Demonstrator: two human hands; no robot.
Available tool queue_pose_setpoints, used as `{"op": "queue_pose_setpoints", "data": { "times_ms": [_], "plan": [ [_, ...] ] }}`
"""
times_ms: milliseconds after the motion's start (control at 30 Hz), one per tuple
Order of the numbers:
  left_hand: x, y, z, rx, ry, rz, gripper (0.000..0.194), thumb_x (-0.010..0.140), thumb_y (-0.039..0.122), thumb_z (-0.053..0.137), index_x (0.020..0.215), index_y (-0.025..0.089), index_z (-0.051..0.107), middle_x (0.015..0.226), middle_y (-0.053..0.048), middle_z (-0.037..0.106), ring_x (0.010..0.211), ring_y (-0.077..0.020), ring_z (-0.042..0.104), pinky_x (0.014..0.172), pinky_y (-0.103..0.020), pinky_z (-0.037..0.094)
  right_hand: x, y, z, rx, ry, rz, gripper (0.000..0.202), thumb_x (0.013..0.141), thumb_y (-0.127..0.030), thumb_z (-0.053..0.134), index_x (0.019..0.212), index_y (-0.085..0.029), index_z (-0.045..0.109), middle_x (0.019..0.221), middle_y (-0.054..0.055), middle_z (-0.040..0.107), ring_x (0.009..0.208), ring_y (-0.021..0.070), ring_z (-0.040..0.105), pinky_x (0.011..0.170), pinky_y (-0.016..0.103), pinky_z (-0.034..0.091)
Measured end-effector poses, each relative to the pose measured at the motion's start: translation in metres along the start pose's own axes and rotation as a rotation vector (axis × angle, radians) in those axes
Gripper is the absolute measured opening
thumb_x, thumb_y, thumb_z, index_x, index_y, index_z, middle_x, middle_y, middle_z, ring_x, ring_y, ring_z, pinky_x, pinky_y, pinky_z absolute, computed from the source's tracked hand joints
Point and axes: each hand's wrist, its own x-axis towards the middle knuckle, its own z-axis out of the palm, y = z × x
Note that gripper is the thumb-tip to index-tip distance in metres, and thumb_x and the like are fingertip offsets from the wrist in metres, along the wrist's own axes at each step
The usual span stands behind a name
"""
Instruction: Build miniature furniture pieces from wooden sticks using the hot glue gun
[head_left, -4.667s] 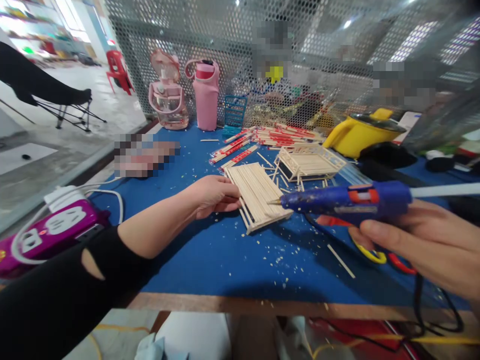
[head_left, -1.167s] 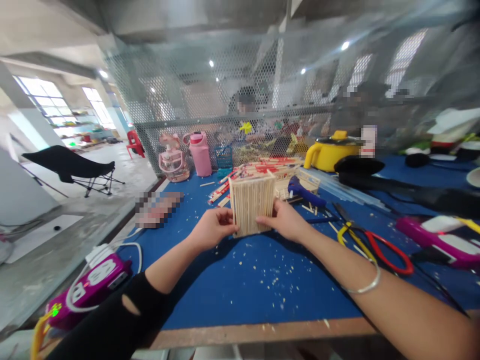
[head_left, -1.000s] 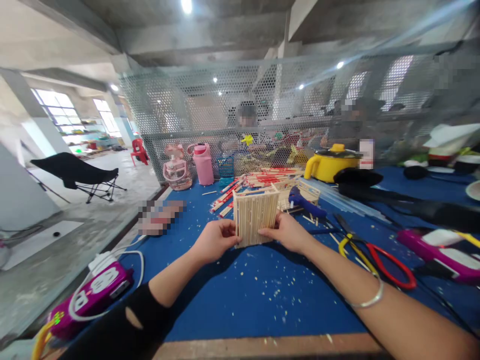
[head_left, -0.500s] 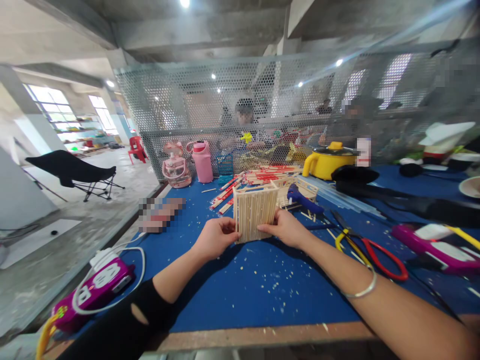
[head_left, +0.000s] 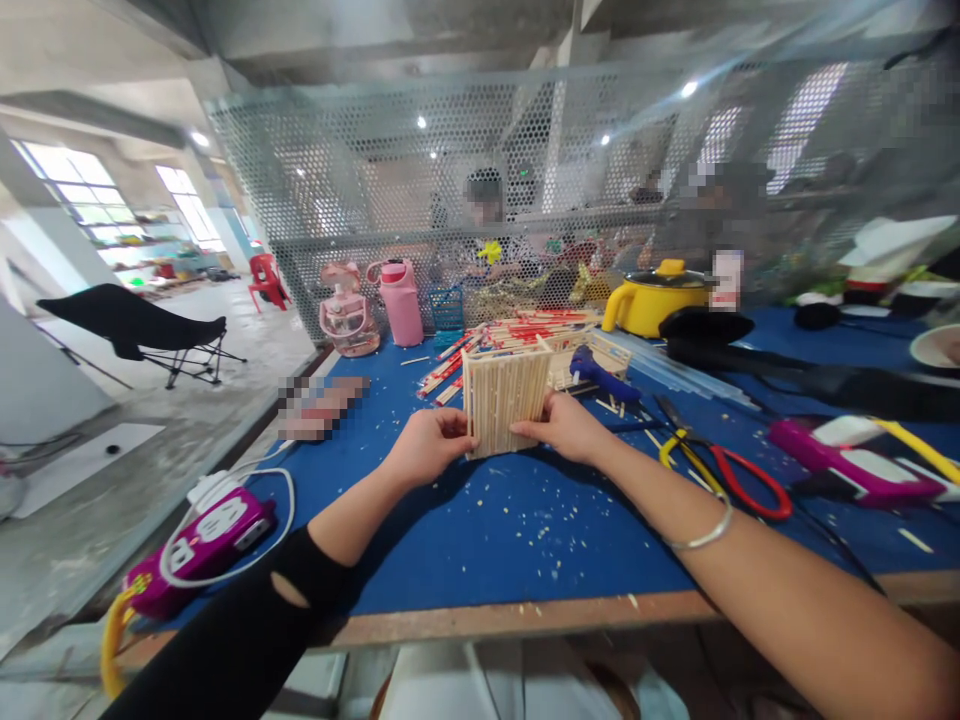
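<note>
Since both hands are on the small stick frame (head_left: 506, 408), the step in hand looks like steadying or checking it, with no gluing under way. The frame is upright at the middle of the blue table (head_left: 480, 560), its slatted face towards the wearer. The left hand (head_left: 433, 443) pinches its lower left edge, fingers drawn in to a narrow grip; the right hand (head_left: 571, 428) holds the opposite side, thumb laid across the front. I judge that the next move calls for an even, light grip, as slats this thin could flex or part at the joints; adding glue would mean freeing one hand for the glue gun (head_left: 611, 383), which lies behind and to the right. Much is hidden: the back of the frame, the fingertips behind it, and whether its bottom edge touches the table or hangs just above. A second frame (head_left: 562, 370) is partly covered by the glue gun and the first one, and the loose sticks (head_left: 525, 328) behind overlap too much to count. The glue gun's nozzle is hard to make out. Beyond the mesh (head_left: 360, 180), a person is blurred, and a pixelated patch (head_left: 322, 408) at the table's left side cannot be identified.
</note>
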Motion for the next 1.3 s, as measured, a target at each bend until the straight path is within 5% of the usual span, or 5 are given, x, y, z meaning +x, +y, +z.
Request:
{"op": "queue_pose_setpoints", "data": {
  "times_ms": [433,800,1000,1133,1300],
  "plan": [
    [-0.002,0.003,-0.015,0.122,-0.086,0.057,0.025,0.072,0.031,0.065,0.092,0.016,0.071,0.091,-0.005,0.073,0.082,-0.0189,0.066,0.078,-0.031,0.050,0.000,0.002,-0.002,-0.015,-0.010,-0.012,0.042,0.060,-0.019,0.075,0.098,-0.019,0.057,0.100,0.005,0.071,0.093,0.0222,0.067,0.085,0.040,0.054],
    [0.008,0.000,-0.054,0.115,0.417,-0.079,0.044,0.079,0.051,0.052,0.094,0.013,0.065,0.082,-0.009,0.072,0.071,-0.0172,0.068,0.057,-0.024,0.050,-0.003,-0.011,-0.007,0.029,-0.030,0.015,0.041,0.068,-0.030,0.072,0.104,-0.018,0.057,0.109,0.008,0.068,0.100,0.0217,0.064,0.091,0.039,0.050],
    [0.015,-0.023,-0.067,0.353,0.527,-0.143,0.034,0.079,0.037,0.053,0.097,0.012,0.066,0.083,-0.010,0.071,0.066,-0.0179,0.066,0.062,-0.027,0.049,-0.016,-0.025,-0.016,0.255,-0.332,0.476,0.030,0.076,-0.036,0.064,0.097,-0.014,0.062,0.091,0.010,0.072,0.076,0.0180,0.069,0.058,0.026,0.055],
    [0.021,-0.028,-0.062,0.561,0.528,-0.146,0.033,0.077,0.035,0.056,0.101,0.015,0.068,0.090,-0.010,0.071,0.083,-0.0227,0.064,0.078,-0.032,0.047,-0.020,-0.030,-0.015,-0.041,-0.343,0.608,0.028,0.075,-0.041,0.063,0.080,-0.014,0.063,0.067,0.004,0.069,0.052,0.0123,0.062,0.041,0.020,0.048],
    [0.042,-0.024,-0.044,0.723,0.444,-0.158,0.030,0.080,0.038,0.052,0.095,0.020,0.071,0.100,-0.011,0.069,0.093,-0.0250,0.062,0.080,-0.032,0.045,-0.018,-0.031,-0.015,-0.568,-0.236,0.431,0.048,0.077,-0.061,0.052,0.056,-0.017,0.052,0.042,0.001,0.054,0.035,0.0114,0.050,0.034,0.022,0.039]
  ]
}}
